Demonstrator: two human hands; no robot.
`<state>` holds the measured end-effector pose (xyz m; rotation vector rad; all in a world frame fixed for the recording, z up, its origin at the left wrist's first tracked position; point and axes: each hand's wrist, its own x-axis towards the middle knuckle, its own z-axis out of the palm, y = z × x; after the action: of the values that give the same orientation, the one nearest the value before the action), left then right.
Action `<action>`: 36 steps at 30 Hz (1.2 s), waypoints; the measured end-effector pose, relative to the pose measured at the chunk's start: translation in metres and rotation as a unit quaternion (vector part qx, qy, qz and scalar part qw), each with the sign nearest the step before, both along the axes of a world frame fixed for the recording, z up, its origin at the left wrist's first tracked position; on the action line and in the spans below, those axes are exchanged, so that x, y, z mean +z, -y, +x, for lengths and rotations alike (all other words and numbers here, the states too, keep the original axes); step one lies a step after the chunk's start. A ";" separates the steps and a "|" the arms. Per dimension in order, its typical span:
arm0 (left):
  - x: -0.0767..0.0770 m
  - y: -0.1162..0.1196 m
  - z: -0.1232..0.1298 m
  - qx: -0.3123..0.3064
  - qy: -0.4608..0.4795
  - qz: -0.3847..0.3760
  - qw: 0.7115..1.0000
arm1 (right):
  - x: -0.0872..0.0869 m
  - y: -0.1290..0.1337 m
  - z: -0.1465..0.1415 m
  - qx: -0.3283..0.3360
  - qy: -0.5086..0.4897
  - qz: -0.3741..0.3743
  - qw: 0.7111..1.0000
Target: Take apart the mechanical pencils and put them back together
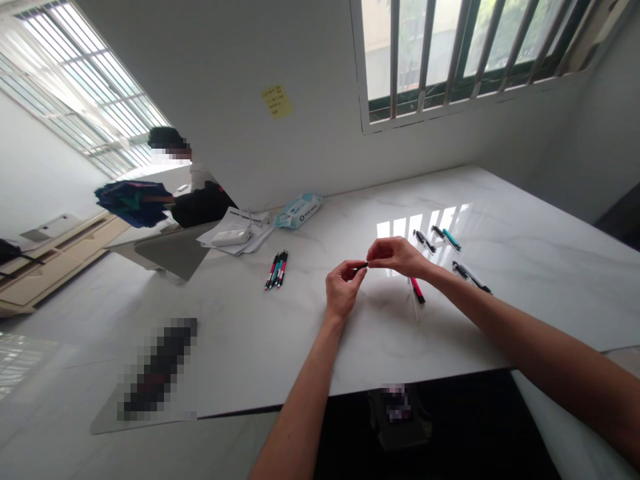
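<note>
Over the middle of the white marble-patterned table (380, 333), my two hands meet at the fingertips. My left hand (343, 287) is closed on a small black pen part (362, 267). At its other end my right hand (397, 255) pinches, its fingertips touching the part or something tiny on it that I cannot make out. Beneath my right wrist lie a red pen barrel (418, 291) and a thin white refill (415, 305). Farther right are black pen parts (425, 241), a teal pen barrel (451, 239) and black pen pieces (471, 277).
Several assembled pens (276, 270) lie side by side left of my hands. Behind them are papers (235, 230) and a blue wipes pack (299, 211). Another person (200, 193) holds dark blue cloth (135, 202) at the far left. A yellow note (277, 102) hangs on the wall.
</note>
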<state>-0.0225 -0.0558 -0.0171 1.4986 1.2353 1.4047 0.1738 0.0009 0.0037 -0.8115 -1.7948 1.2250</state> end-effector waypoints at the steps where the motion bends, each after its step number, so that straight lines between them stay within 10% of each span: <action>1: 0.000 0.000 0.000 -0.001 0.003 0.000 1.000 | 0.000 0.000 0.000 -0.004 0.003 0.004 1.000; 36: -0.002 -0.001 -0.001 -0.003 -0.040 -0.005 0.999 | 0.014 0.002 0.011 -0.023 0.222 0.086 0.971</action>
<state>-0.0234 -0.0551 -0.0188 1.5634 1.2831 1.3438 0.1848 -0.0013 0.0180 -1.0796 -2.1886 0.8856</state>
